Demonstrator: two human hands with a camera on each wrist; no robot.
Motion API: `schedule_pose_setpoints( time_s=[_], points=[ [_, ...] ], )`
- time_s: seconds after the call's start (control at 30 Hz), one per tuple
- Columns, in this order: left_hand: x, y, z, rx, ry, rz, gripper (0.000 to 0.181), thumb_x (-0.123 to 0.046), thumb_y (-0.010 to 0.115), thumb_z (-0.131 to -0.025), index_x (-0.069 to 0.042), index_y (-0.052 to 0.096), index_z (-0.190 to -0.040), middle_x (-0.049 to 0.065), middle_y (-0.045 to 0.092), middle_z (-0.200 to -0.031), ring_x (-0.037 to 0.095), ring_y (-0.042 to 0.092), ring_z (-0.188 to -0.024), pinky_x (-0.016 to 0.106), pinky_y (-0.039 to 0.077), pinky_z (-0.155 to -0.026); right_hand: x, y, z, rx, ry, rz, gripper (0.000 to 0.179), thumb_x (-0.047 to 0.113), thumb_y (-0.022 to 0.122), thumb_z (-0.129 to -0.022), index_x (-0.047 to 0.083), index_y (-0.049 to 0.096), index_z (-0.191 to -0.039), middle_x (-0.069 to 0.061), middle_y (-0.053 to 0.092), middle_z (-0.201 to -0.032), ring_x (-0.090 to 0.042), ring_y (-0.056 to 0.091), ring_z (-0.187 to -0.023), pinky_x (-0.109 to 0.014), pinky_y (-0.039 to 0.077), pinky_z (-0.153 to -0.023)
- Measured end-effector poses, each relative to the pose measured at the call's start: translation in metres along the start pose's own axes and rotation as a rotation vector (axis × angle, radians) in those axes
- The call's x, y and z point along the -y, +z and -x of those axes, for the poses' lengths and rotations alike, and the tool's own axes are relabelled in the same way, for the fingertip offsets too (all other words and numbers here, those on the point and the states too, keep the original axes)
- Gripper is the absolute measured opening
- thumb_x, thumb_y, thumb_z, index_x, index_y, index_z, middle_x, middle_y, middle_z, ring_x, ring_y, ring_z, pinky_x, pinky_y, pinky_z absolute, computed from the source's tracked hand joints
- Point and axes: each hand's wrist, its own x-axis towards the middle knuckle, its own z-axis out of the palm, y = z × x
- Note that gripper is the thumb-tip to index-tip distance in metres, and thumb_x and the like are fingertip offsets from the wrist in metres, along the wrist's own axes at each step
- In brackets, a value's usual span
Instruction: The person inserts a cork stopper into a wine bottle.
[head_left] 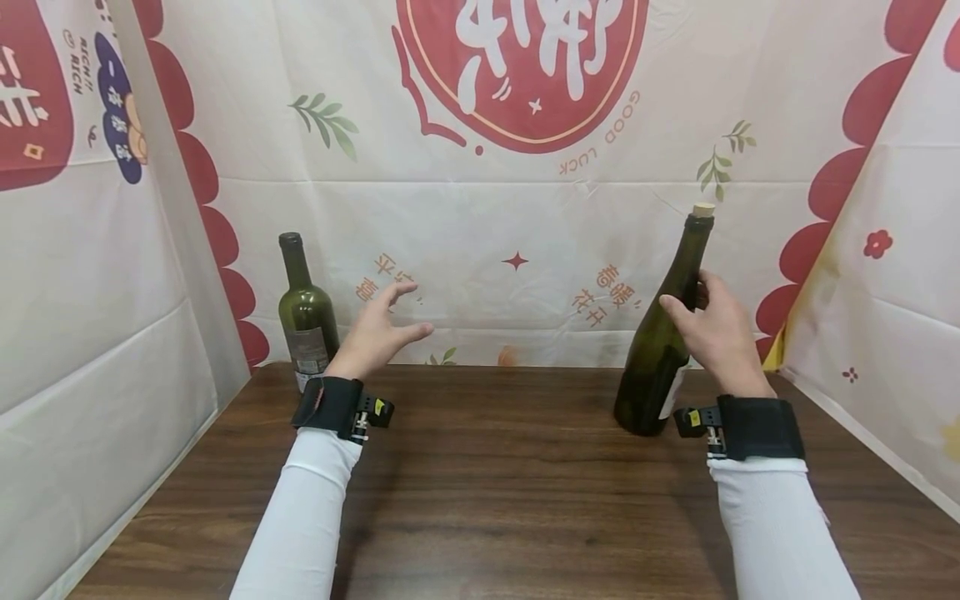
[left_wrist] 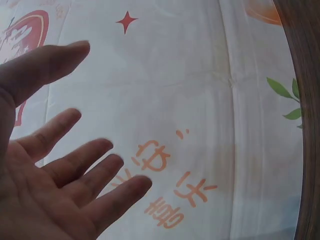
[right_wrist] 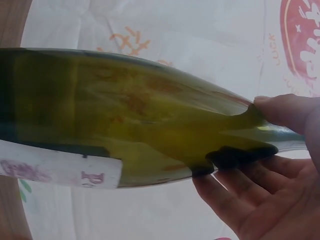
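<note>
My right hand [head_left: 712, 333] grips a green glass wine bottle [head_left: 645, 367] around its shoulder, thumb on one side and fingers on the other. The bottle leans, its top to the right, and a cork [head_left: 703, 210] sits in its mouth. In the right wrist view the bottle [right_wrist: 115, 115] spans the frame, with part of a white label [right_wrist: 60, 167] showing. My left hand [head_left: 378, 333] is raised with fingers spread and nothing in them. Just left of it stands a second green wine bottle [head_left: 307, 304], upright, with no cork visible and its lower part partly hidden behind my wrist.
A brown wood-grain table [head_left: 517, 492] extends beneath both arms. Behind it hangs a pale printed cloth [head_left: 487, 217] with red and orange designs. More cloth closes off the left side [head_left: 97, 333] and the right side [head_left: 885, 350].
</note>
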Motion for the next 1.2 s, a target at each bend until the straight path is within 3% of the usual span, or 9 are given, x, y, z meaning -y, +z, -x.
schedule_pose_setpoints(
  time_s=[0.2,0.37,0.47,0.6,0.7,0.83,0.87,0.97,1.2],
  points=[
    [0.001,-0.006,0.001,-0.134,0.009,0.036,0.068,-0.015,0.076,-0.099,-0.007,0.044,-0.160,0.017,0.038,-0.166,0.039,0.035,-0.153,0.058,0.037,-0.117,-0.008,0.001,-0.003,-0.032,0.023,-0.010,0.079,0.038,0.057,-0.110,-0.008,0.022,-0.163,-0.042,0.041,-0.153,-0.059,0.047,-0.133,-0.072,0.043,-0.103],
    [-0.002,-0.009,0.001,-0.320,0.048,0.018,0.063,-0.014,0.078,-0.097,-0.008,0.052,-0.155,0.016,0.051,-0.158,0.043,0.055,-0.135,0.054,0.049,-0.102,-0.015,0.003,-0.004,-0.066,0.029,-0.023,0.081,0.041,0.059,-0.109,-0.006,0.024,-0.164,-0.040,0.042,-0.153,-0.058,0.048,-0.135,-0.071,0.044,-0.103],
    [-0.003,-0.010,0.000,-0.404,0.058,0.017,0.061,-0.013,0.079,-0.096,-0.007,0.055,-0.152,0.016,0.056,-0.154,0.044,0.061,-0.125,0.053,0.049,-0.093,-0.019,0.003,-0.004,-0.081,0.036,-0.032,0.082,0.042,0.060,-0.108,-0.005,0.024,-0.165,-0.040,0.042,-0.154,-0.058,0.048,-0.135,-0.071,0.045,-0.102],
    [-0.001,-0.011,0.001,-0.468,0.063,0.064,0.063,-0.011,0.077,-0.097,-0.005,0.052,-0.154,0.015,0.052,-0.158,0.037,0.051,-0.141,0.054,0.045,-0.105,-0.027,0.005,-0.005,-0.097,0.029,-0.037,0.082,0.041,0.061,-0.108,-0.004,0.023,-0.165,-0.040,0.041,-0.155,-0.057,0.048,-0.136,-0.071,0.045,-0.101],
    [0.002,-0.013,0.003,-0.515,0.054,0.087,0.065,-0.011,0.076,-0.098,-0.006,0.048,-0.157,0.013,0.049,-0.161,0.030,0.044,-0.149,0.055,0.046,-0.106,-0.033,0.006,-0.005,-0.103,0.024,-0.042,0.082,0.039,0.062,-0.107,-0.004,0.022,-0.165,-0.040,0.040,-0.155,-0.057,0.048,-0.137,-0.071,0.046,-0.100],
    [0.005,-0.014,0.004,-0.588,0.060,0.093,0.069,-0.008,0.076,-0.097,-0.006,0.045,-0.159,0.013,0.048,-0.162,0.026,0.042,-0.150,0.052,0.044,-0.109,-0.041,0.008,-0.005,-0.096,0.033,-0.047,0.083,0.040,0.062,-0.107,-0.003,0.021,-0.166,-0.040,0.039,-0.156,-0.058,0.048,-0.136,-0.072,0.046,-0.100],
    [0.006,-0.015,0.004,-0.607,0.068,0.091,0.070,-0.008,0.076,-0.097,-0.006,0.044,-0.160,0.013,0.048,-0.162,0.026,0.041,-0.151,0.051,0.038,-0.117,-0.042,0.008,-0.005,-0.095,0.038,-0.048,0.083,0.040,0.061,-0.107,-0.003,0.021,-0.166,-0.040,0.039,-0.156,-0.058,0.048,-0.136,-0.072,0.046,-0.100],
    [0.006,-0.017,0.004,-0.670,0.097,0.064,0.070,-0.010,0.076,-0.096,-0.006,0.046,-0.159,0.013,0.048,-0.162,0.024,0.040,-0.151,0.049,0.031,-0.122,-0.044,0.008,-0.005,-0.093,0.046,-0.049,0.084,0.042,0.061,-0.107,-0.002,0.020,-0.166,-0.040,0.038,-0.156,-0.058,0.047,-0.137,-0.072,0.046,-0.100],
    [0.011,-0.023,0.005,-0.784,0.139,0.002,0.071,-0.011,0.077,-0.095,-0.004,0.046,-0.159,0.012,0.047,-0.162,0.024,0.038,-0.152,0.046,0.027,-0.123,-0.051,0.005,-0.008,-0.060,0.060,-0.063,0.087,0.039,0.062,-0.108,-0.002,0.014,-0.167,-0.040,0.030,-0.161,-0.059,0.041,-0.141,-0.073,0.042,-0.102]
  ],
)
